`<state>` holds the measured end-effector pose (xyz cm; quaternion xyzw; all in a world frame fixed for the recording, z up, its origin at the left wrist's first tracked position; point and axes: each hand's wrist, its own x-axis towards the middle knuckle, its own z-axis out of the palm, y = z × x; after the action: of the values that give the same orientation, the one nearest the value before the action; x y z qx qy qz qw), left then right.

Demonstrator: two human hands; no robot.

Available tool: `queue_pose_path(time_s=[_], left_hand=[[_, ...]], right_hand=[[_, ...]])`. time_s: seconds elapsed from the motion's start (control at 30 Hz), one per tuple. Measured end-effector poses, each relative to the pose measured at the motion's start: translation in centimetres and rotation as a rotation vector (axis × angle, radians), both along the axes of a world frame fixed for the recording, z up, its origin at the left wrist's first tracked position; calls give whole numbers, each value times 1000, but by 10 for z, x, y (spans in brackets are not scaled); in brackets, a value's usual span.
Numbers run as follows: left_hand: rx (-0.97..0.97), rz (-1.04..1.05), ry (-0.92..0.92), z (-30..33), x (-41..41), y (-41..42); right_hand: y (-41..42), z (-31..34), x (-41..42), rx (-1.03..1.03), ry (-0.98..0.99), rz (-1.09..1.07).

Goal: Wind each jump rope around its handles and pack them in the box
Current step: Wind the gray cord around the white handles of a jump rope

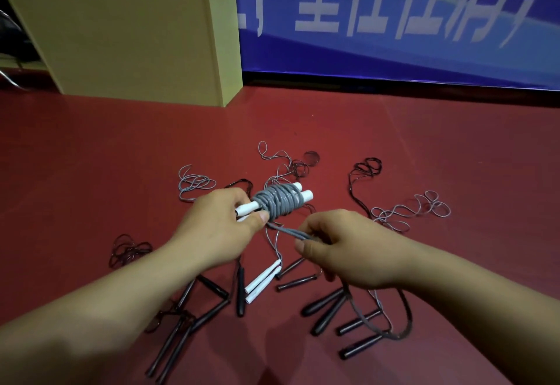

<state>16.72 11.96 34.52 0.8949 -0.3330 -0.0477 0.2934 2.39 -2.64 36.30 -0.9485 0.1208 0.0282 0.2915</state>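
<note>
Presently, with the box (127, 39) standing far left, the left hand (218, 227) is gripping the white handles (274, 202) to steady the coil while the right hand (348, 251) is pinching the grey rope (288, 230) taut.

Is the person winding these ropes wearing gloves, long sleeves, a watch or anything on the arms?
No. Both the left hand and the right hand are bare, with no gloves, rings or watch in view. Both forearms are uncovered right to the picture's lower edge, so no sleeve shows. Fingernails look short and unpainted.
</note>
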Motion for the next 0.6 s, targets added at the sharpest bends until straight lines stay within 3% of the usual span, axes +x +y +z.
queue_pose_path(time_s=[0.2,0.4,0.6], left_hand=[[129,-72,-14,-4,-3,1],[309,-446,-57,0,-17,2],[259,-615,58,4,-24,3]], right_hand=[[-7,-1,-4,-75,-98,-63],[-12,-5,-3,-155,-228,-60],[-30,-11,-2,-149,-223,-119]])
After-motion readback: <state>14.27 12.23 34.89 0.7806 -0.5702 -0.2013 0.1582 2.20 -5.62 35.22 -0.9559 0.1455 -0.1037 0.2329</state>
